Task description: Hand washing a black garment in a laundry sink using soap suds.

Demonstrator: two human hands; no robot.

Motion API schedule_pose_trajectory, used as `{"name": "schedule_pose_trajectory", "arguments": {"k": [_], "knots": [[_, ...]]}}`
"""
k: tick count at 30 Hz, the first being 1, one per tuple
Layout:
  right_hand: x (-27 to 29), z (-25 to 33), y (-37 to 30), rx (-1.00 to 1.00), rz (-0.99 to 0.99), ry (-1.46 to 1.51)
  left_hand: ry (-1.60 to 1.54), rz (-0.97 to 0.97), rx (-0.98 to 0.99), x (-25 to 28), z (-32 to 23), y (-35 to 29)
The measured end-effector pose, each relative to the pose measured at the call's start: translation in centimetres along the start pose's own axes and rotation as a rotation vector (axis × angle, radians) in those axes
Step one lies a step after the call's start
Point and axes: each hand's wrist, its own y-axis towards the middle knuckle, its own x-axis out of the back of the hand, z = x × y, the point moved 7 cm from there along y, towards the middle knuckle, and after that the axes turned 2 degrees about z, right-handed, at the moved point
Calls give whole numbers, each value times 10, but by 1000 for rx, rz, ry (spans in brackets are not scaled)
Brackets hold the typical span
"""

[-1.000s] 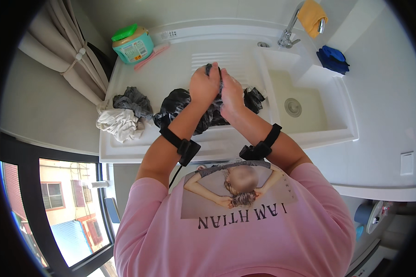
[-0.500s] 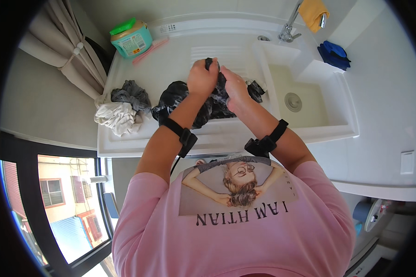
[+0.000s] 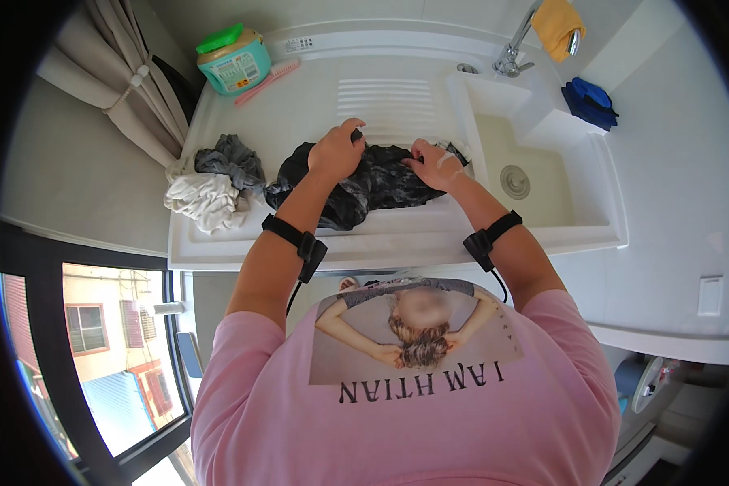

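Note:
A wet black garment with whitish suds on it lies bunched across the white washboard counter. My left hand is closed on a fold of it, and a bit of black cloth pokes up between thumb and fingers. To the right, my right hand pinches the garment's upper edge, with foam on the back of the hand. Between the two hands the cloth is spread out. Past my right hand a small black-and-white part of cloth shows.
Grey cloth and white cloth are heaped at the left. Behind them stand a teal tub with a green lid and a pink brush. A sink basin, faucet, yellow cloth and blue cloths are at the right.
My hands were together over the bunched garment and have moved apart. The right went rightward and down, the left slightly left and down. The cloth between them is now laid flatter.

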Motion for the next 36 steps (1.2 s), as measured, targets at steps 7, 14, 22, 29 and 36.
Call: {"name": "schedule_pose_trajectory", "arguments": {"k": [7,14,22,29,36], "knots": [[1,2,-3,9,146,34,297,-184,-313,1,-28,-19],[54,-31,-31,187,-16,-115,181,-35,-625,11,-50,-49],[35,-45,-39,15,81,-195,67,43,-347,-7,-26,-24],[65,-46,-57,-48,-62,252,-421,-152,93,34,11,4],[116,27,-65,306,-235,984,23,-516,-290,43,-42,-8]]}}
